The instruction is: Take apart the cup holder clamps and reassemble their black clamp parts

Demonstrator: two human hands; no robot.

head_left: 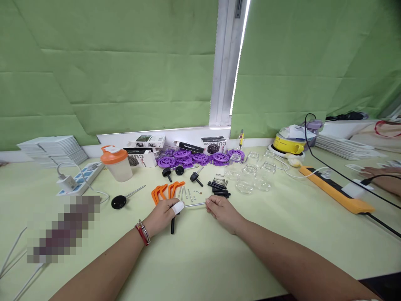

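Observation:
My left hand (163, 215), its thumb wrapped in white, is closed on a black fitting whose dark side handle (172, 226) sticks out below the fingers. A thin metal rod (194, 205) runs from that hand to my right hand (222, 212), which pinches the rod's far end. Most of the fitting is hidden by my left fingers. Just behind the hands lie orange curved handles (160, 192), several screws (189, 195), black tubes (221, 192) and small springs (220, 180). Similar black fittings with rods (196, 178) rest farther back.
A black round knob on a rod (119, 202) and an orange-lidded shaker (120, 169) stand left. Purple discs (200, 158) and cartons (150, 141) line the back. Clear cups (249, 170) and an orange power strip (336, 190) are right. Another person's hand (380, 173) shows far right.

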